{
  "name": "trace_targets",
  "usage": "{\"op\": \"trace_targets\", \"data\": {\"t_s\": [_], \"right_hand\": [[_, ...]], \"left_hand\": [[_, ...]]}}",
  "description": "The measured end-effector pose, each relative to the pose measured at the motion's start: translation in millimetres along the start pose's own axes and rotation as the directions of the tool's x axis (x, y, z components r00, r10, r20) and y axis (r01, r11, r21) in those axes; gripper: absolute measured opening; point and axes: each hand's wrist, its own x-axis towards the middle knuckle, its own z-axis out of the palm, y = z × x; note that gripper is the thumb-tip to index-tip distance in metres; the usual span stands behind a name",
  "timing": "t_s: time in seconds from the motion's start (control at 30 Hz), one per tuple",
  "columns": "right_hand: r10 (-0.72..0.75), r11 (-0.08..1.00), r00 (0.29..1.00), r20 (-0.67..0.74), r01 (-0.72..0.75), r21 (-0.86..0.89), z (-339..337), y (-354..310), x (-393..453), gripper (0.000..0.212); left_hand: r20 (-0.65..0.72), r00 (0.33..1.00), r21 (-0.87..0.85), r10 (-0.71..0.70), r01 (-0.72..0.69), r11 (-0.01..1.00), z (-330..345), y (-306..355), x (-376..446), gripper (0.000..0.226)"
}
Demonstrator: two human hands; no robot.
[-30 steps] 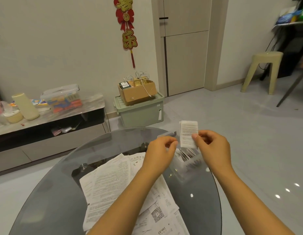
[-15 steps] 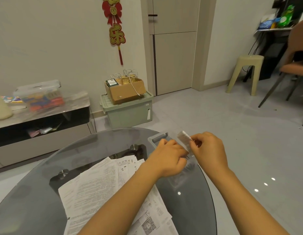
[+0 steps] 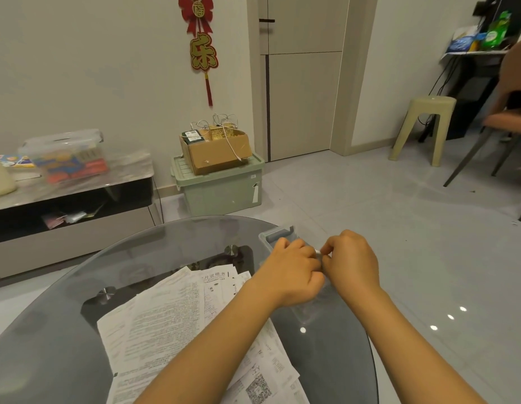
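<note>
Slip (image 3: 318, 251) folded small, hands (image 3: 294, 272) (image 3: 351, 262) over clear box (image 3: 278, 233)

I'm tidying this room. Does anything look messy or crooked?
Yes. The papers lie in a loose, fanned heap on the glass table. Behind, the cardboard box sits crooked on the green bin, a white cable hanging over its side. The slip held between left hand and right hand looks fine.

Wall hanging (image 3: 203, 51) reads 福 and 乐; a leaflet (image 3: 214, 277) reads 片说明书.

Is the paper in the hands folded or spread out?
Folded small, it seems: only a white edge of the paper shows between left hand and right hand pinching it.
</note>
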Motion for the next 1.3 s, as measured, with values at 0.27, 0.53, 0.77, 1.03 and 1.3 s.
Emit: {"op": "trace_targets", "data": {"t_s": [0.27,0.53,0.77,1.03,1.3], "right_hand": [[0.029,0.975,0.986,0.163,0.008,-0.22,-2.9,2.5,7.1,0.021],[0.05,0.987,0.978,0.2,-0.079,0.139,-12.0,9.7,4.6,0.014],[0.0,0.949,0.984,0.177,-0.056,0.311,-0.6,8.8,2.2,0.022],[-0.148,0.944,0.988,0.042,0.129,0.303,2.4,-8.9,-14.1,0.024],[-0.385,0.885,0.921,-0.064,0.388,0.257,-1.0,-19.0,-55.9,0.016]], "left_hand": [[-0.024,0.997,-0.118,-0.069,0.066,0.991,0.7,-9.7,-4.7,0.064],[0.149,0.986,0.047,-0.077,0.071,0.996,-8.3,-2.2,1.8,0.07],[0.025,0.987,0.013,-0.159,0.158,0.987,-19.4,0.0,-12.8,0.066],[-0.049,0.949,0.021,-0.312,0.314,0.949,-38.5,3.8,-65.0,0.067],[-0.023,0.904,0.01,-0.428,0.428,0.904,-46.6,22.3,-130.1,0.062]]}}
